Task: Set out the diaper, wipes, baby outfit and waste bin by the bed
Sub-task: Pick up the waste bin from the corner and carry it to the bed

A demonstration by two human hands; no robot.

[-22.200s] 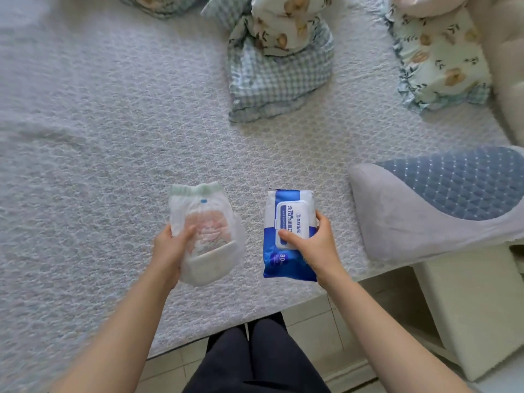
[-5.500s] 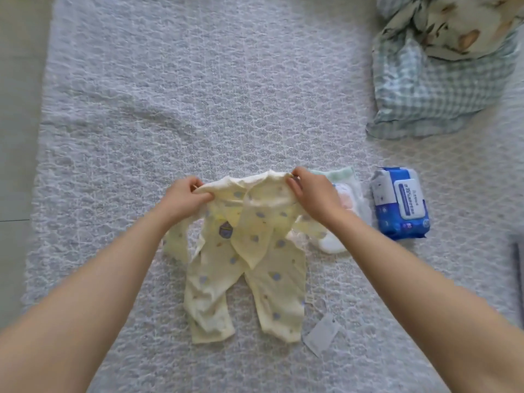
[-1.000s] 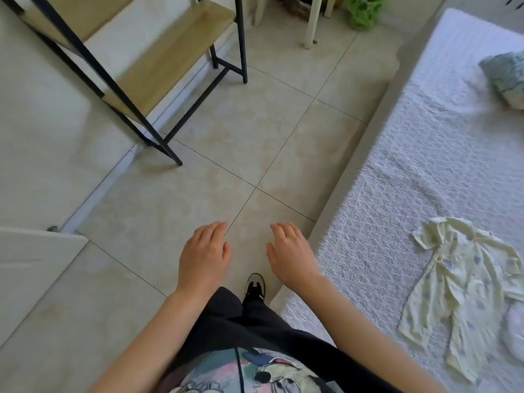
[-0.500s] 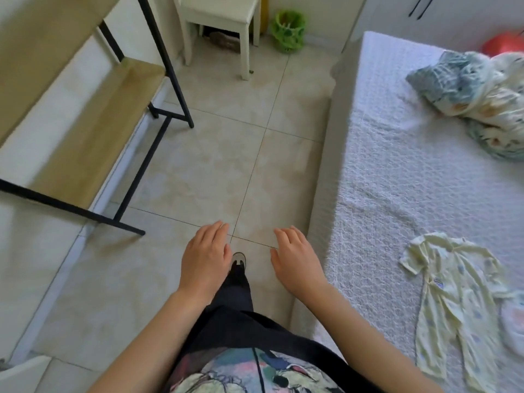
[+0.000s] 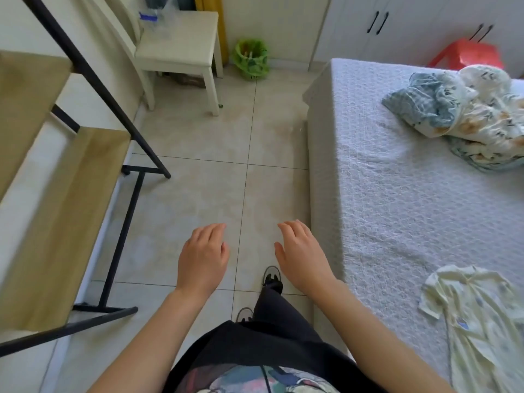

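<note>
Both hands, left hand (image 5: pixel 202 258) and right hand (image 5: pixel 302 258), are held empty with fingers relaxed, so the green waste bin (image 5: pixel 251 59) far off by the white stool (image 5: pixel 181 43) could easily get tipped and spilled if grabbed carelessly, while the baby outfit (image 5: pixel 479 319) is already laid on the bed (image 5: pixel 397 208).

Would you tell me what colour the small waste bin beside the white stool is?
Bright green waste bin, seen in the head view.

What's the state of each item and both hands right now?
Left hand: open, empty, held over the floor.
Right hand: open, empty, beside the bed edge.
Baby outfit: spread flat on the bed.
Green waste bin: upright on the floor by the far wall, lined, not yet by the bed.
Wardrobe doors: closed.
</note>
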